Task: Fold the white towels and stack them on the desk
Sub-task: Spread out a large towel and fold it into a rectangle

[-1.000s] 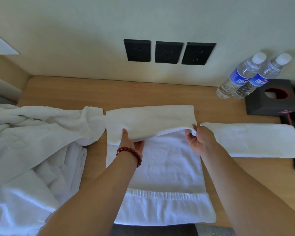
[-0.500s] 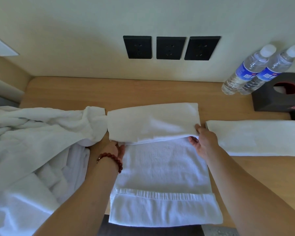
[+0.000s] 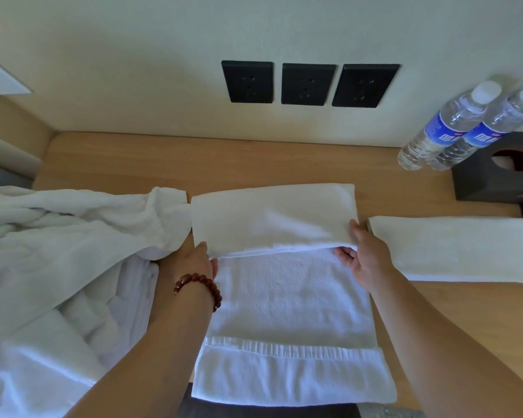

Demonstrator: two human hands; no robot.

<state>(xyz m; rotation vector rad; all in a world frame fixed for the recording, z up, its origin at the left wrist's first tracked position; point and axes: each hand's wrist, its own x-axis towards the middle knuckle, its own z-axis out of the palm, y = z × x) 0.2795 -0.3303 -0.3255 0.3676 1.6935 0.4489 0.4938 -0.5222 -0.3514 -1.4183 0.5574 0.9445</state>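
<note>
A white towel [image 3: 290, 300] lies along the middle of the wooden desk [image 3: 212, 164], its near end hanging over the front edge. Its far part [image 3: 272, 218] is folded back toward me as a thick flap. My left hand [image 3: 198, 262], with a red bead bracelet on the wrist, holds the flap's left corner. My right hand [image 3: 364, 256] grips the flap's right corner, thumb on top and fingers beneath. A folded white towel [image 3: 462, 248] lies flat to the right.
A heap of unfolded white towels [image 3: 58, 251] covers the left of the desk. Two water bottles [image 3: 459, 128] and a dark tissue box [image 3: 501, 173] stand at the back right. Three black wall sockets [image 3: 308, 84] sit above the desk.
My left hand has slid from the flap's front middle out to its left corner. The flap has settled lower onto the towel. The right hand stays at the right corner.
</note>
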